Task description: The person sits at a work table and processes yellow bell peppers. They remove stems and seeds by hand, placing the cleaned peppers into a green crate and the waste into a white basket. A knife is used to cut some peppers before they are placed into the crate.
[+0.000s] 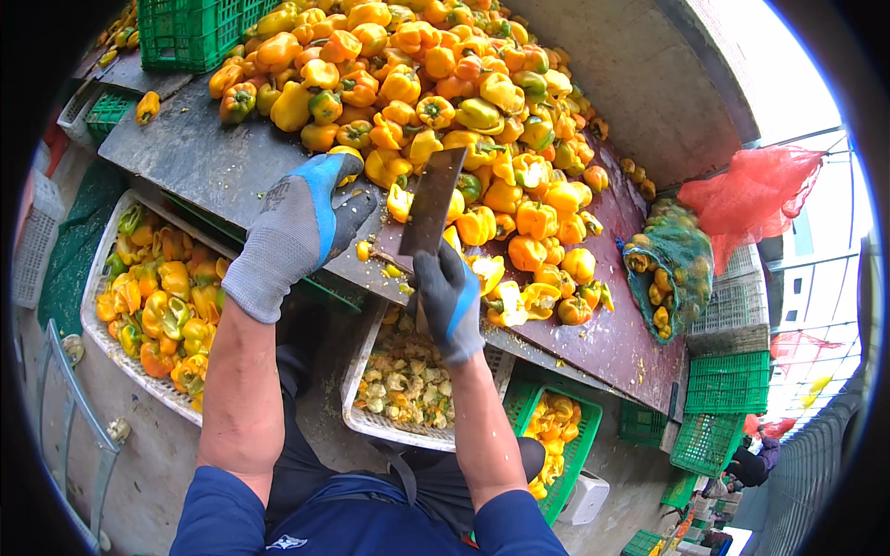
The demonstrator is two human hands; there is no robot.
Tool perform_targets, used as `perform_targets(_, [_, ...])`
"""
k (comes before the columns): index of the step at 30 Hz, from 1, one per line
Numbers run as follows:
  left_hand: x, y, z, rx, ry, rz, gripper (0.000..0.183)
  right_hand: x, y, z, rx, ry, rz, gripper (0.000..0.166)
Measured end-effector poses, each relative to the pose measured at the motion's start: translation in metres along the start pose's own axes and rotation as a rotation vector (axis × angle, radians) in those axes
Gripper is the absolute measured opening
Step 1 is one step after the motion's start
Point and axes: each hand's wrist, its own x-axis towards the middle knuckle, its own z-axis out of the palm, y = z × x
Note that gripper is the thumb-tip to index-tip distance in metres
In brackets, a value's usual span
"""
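Both hands wear grey, blue and black work gloves. My right hand (448,292) grips a cleaver-like knife with a broad dark blade (434,201), its blade pointing up towards the pile. To its left, my left hand (302,222) is over the table edge, thumb and fingers apart, beside a yellow bell pepper (345,161) partly hidden by its fingertips; whether it touches that pepper I cannot tell. A large heap of yellow and orange bell peppers (417,83) covers the back of the dark table (201,156). Several cut peppers (511,302) lie right of the knife.
Below the table, a white crate (149,379) holds peppers and another white crate (389,431) holds cores and scraps. A green crate (580,448) with yellow peppers stands right of my legs. A green mesh sack (685,264) lies at the table's right end. A metal trolley frame (76,417) stands left.
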Motion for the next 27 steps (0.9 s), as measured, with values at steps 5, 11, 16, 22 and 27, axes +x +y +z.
perform_targets(5, [-0.001, 0.005, 0.001, -0.028, -0.039, 0.012, 0.047, -0.055, 0.013, -0.058, 0.097, 0.206, 0.0, 0.035])
perform_targets(11, [-0.005, 0.023, 0.006, -0.07, -0.042, 0.162, 0.042, -0.088, 0.048, -0.204, 0.029, 0.558, -0.164, 0.044])
perform_targets(16, [-0.029, 0.109, -0.006, -0.123, -0.115, 0.498, 0.041, -0.116, 0.137, -0.372, -0.752, 0.814, -0.016, 0.059])
perform_targets(22, [-0.067, 0.172, -0.018, -0.069, -0.227, 0.684, 0.041, -0.081, 0.122, -0.366, -1.302, 0.663, 0.55, 0.045])
perform_targets(27, [-0.074, 0.181, -0.014, -0.119, -0.245, 0.751, 0.041, -0.094, 0.233, -0.503, -0.939, 0.803, 0.504, 0.033])
